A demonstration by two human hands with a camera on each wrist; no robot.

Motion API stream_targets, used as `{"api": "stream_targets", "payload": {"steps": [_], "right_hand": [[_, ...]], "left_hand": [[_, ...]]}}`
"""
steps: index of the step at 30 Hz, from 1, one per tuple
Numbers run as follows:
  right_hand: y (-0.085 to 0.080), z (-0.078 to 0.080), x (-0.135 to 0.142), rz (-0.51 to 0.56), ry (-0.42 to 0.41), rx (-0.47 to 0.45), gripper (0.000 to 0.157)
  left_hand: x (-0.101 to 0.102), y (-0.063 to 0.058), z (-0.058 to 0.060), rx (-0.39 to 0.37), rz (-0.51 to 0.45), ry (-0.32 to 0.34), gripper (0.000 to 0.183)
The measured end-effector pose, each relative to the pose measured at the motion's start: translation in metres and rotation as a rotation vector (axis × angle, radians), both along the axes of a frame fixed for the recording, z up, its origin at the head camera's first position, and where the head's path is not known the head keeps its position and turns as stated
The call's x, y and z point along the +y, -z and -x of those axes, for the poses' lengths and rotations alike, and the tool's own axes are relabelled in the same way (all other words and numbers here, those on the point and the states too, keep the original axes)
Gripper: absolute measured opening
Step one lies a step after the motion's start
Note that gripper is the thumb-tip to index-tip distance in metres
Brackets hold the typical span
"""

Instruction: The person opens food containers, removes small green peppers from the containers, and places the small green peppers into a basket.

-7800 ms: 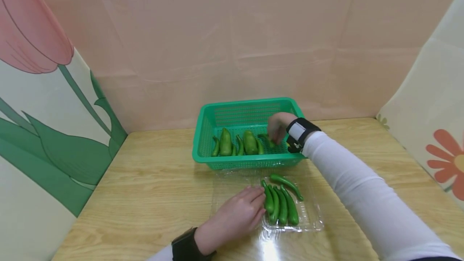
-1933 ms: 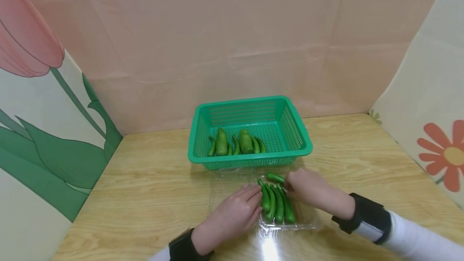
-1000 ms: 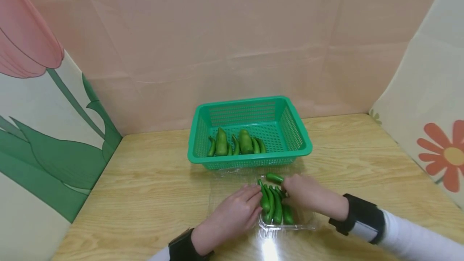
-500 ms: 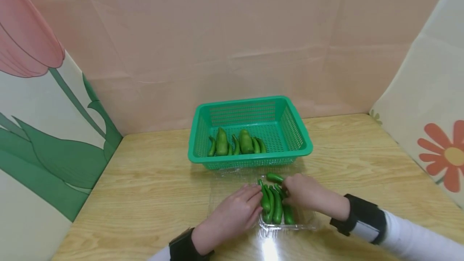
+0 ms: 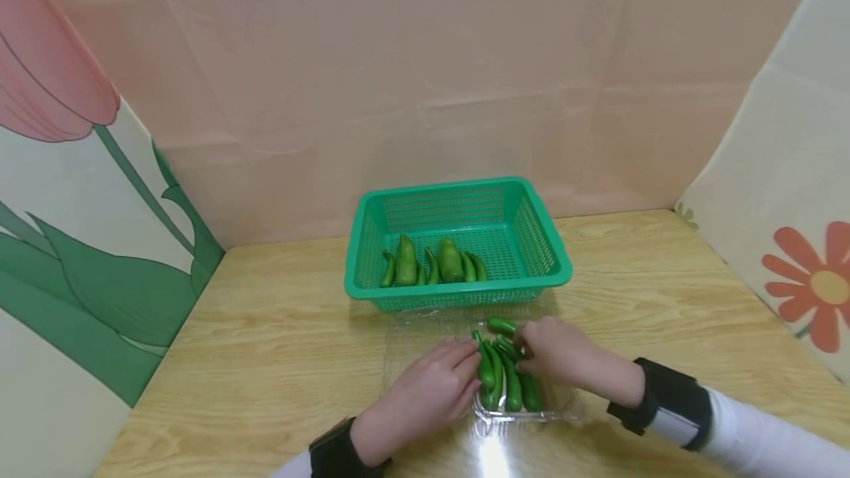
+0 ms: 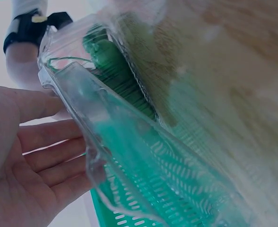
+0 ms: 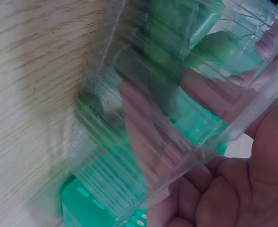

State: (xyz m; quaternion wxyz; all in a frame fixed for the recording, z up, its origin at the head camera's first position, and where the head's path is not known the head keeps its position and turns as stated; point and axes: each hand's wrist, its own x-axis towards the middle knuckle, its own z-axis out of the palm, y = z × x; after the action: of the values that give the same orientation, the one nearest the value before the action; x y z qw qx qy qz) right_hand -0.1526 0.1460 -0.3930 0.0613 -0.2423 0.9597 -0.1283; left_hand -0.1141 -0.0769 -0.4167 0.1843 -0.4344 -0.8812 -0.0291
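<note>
Several green chili peppers [image 5: 493,373] lie side by side in a clear plastic clamshell box [image 5: 501,417] in the head view, with one lying crosswise [image 5: 502,326] at the back. My right hand [image 5: 561,355] reaches in from the right and pinches a pepper [image 5: 508,349], which its fingers partly cover. Through the box's clear wall, the right wrist view shows thumb and fingers [image 7: 143,123] beside a pepper [image 7: 169,47]. My left hand [image 5: 428,393] rests at the box's left side, fingers extended against the clear plastic [image 6: 82,118] in the left wrist view.
Behind the box stands a green plastic basket [image 5: 458,293]. It holds several small chili peppers [image 5: 470,268] and two larger green vegetables [image 5: 406,262]. The transparent lid [image 5: 398,349] lies folded out to the left on the wooden table [image 5: 279,330].
My right hand came from the basket into the box. The pepper at its fingertips has shifted slightly left among the others. My left hand has stayed in place.
</note>
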Motion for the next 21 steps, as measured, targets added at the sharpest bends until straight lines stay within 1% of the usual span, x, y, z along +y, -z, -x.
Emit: {"api": "stream_targets", "payload": {"steps": [11, 18, 21], "right_hand": [[-0.0023, 0.0012, 0.0044, 0.062, -0.006, 0.034, 0.022], [-0.0026, 0.0007, 0.0039, 0.071, 0.001, 0.028, 0.022], [-0.0014, 0.0016, 0.0047, 0.089, 0.002, 0.014, 0.022]], "left_hand": [[-0.0003, 0.0005, 0.0002, 0.010, 0.014, 0.003, 0.036], [-0.0002, 0.0004, 0.0003, 0.001, 0.023, -0.003, 0.036], [-0.0003, 0.0009, 0.0005, 0.005, 0.020, 0.000, 0.036]]}}
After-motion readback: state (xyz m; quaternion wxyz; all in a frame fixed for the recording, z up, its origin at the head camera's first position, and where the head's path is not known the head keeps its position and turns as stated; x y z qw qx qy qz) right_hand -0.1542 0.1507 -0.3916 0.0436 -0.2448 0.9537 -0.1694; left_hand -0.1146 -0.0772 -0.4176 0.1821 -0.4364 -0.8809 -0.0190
